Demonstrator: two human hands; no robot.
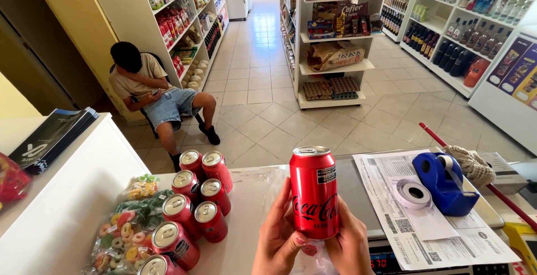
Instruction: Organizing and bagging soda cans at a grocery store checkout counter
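I hold a red drink can [314, 188] upright above the shop counter [254, 202], in both hands. My left hand [278, 240] wraps its left side from below. Against the can's lower right side lies my right hand [349, 246]. The can's silver top is closed. To the left, several more red cans [196, 208] lie packed together on the counter, tops towards me. Bags of ring-shaped coloured sweets [126, 224] lie beside them at the counter's left.
A blue tape dispenser [442, 180] and a label roll [413, 192] rest on printed papers [425, 219] at right. A red-handled mop [475, 166] leans there. A scale display [386, 262] glows below. A person [159, 99] sits by the shelves [184, 23]; dark booklets [53, 138] lie left.
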